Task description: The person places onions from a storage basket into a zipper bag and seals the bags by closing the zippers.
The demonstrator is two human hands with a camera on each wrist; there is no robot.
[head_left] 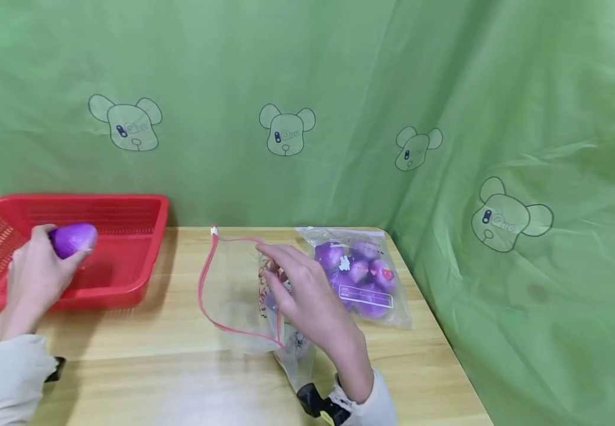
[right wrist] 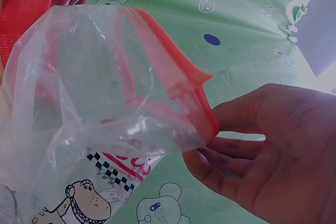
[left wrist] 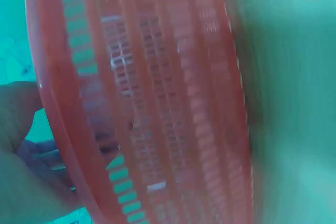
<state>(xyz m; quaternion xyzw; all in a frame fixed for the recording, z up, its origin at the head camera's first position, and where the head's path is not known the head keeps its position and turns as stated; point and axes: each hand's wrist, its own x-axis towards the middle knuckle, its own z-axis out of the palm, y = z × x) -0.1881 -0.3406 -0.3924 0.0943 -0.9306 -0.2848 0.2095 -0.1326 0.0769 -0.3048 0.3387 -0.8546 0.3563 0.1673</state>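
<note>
My left hand [head_left: 36,272] grips a shiny purple egg-shaped object [head_left: 75,238] over the red basket [head_left: 150,251]. From the left wrist, that hand [left wrist: 23,150] appears past the basket's slotted wall [left wrist: 157,103], which hides the object. At the table's middle stands a clear zip bag [head_left: 235,296] with a red-edged mouth spread wide. My right hand [head_left: 313,296] pinches the bag's edge; in the right wrist view, thumb and fingers of the hand [right wrist: 273,150] meet at its red corner. A cartoon dinosaur [right wrist: 86,200] is printed on the bag.
A sealed clear bag [head_left: 400,307] of several purple rounded objects lies at the table's back right. Green curtain [head_left: 206,118] with mouse-head prints hangs behind and along the right side. The wooden table [head_left: 180,367] ends at the right by this curtain.
</note>
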